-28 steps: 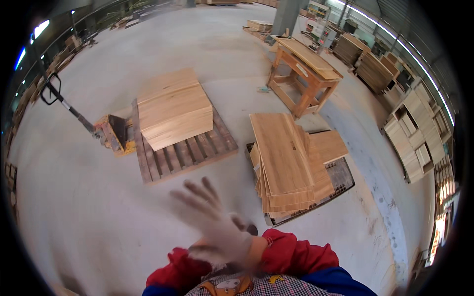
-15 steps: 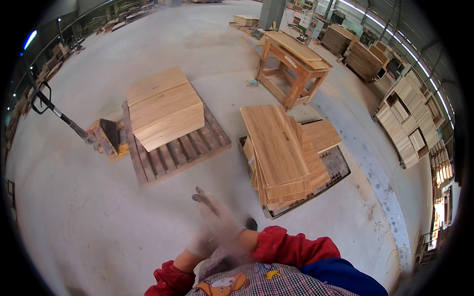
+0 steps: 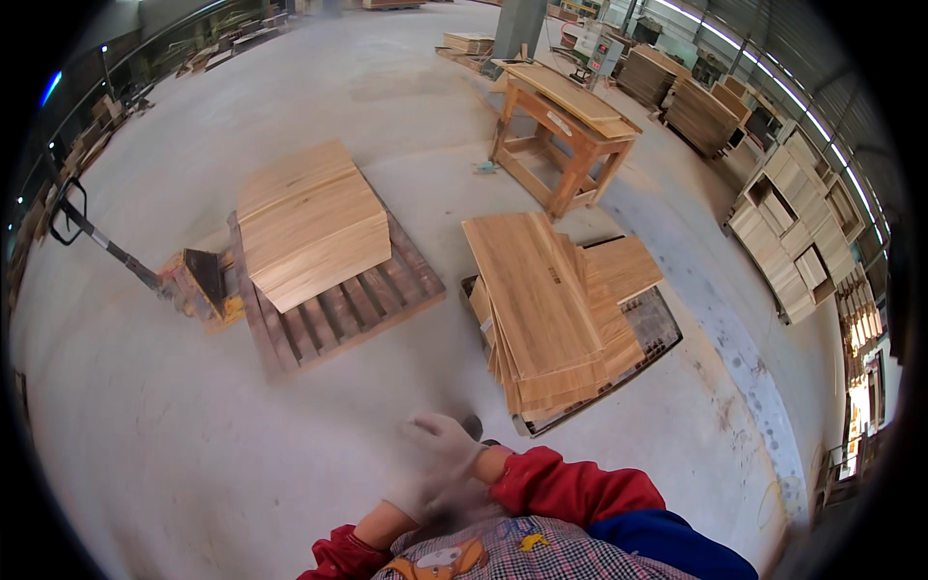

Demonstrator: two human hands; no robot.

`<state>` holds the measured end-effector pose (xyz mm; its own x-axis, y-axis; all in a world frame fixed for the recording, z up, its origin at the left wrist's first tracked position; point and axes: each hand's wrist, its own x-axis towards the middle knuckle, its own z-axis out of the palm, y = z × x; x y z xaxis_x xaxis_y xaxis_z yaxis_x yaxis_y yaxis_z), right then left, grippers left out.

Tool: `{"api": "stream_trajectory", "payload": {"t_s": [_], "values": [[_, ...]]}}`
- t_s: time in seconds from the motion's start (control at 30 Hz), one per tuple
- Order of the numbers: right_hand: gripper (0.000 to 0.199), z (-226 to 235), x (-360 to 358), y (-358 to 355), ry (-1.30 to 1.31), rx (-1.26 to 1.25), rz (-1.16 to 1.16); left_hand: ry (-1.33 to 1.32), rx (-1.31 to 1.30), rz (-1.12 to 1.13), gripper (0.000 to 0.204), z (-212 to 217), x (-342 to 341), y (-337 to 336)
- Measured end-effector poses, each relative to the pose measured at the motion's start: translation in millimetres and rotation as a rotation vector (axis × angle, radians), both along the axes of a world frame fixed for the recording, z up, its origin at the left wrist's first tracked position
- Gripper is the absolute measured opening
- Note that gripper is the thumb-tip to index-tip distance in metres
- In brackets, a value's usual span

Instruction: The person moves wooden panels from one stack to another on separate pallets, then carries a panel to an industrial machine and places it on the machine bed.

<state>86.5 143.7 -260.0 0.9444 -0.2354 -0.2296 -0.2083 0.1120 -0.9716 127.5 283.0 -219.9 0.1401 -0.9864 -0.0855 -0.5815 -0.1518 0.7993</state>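
Observation:
My right hand, in a whitish work glove, is in front of my body, its fingers blurred by motion. Close below and left of it is my left hand, also gloved and smeared. The two hands are together or nearly so, and I see nothing held in either. Ahead to the right lies a fanned-out stack of wood panels on a dark pallet. Ahead to the left, a neater stack of wood panels rests on a wooden slatted pallet.
A pallet jack with an upright handle stands at the left pallet. Beyond the right stack is a wooden workbench beside a grey column. Cabinet-like wooden units stand at the right, with panel stacks farther back.
My right hand has come down and its fingers no longer stretch forward as far. The left hand has shifted slightly lower and to the right. The panel stacks have stayed in place.

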Motion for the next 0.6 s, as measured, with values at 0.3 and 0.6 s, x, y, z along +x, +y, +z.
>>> {"api": "stream_trajectory", "payload": {"t_s": [0.3,0.6], "values": [[0.035,-21.5,34.4,-77.6,0.117,-0.131,0.179,0.313,0.227,0.092,0.024,-7.7,42.9,-71.0],[0.034,-150.7,1.1,-216.6,0.207,-0.436,-0.057,0.863,0.336,0.267,0.033,-49.2,97.0,-222.6]]}}
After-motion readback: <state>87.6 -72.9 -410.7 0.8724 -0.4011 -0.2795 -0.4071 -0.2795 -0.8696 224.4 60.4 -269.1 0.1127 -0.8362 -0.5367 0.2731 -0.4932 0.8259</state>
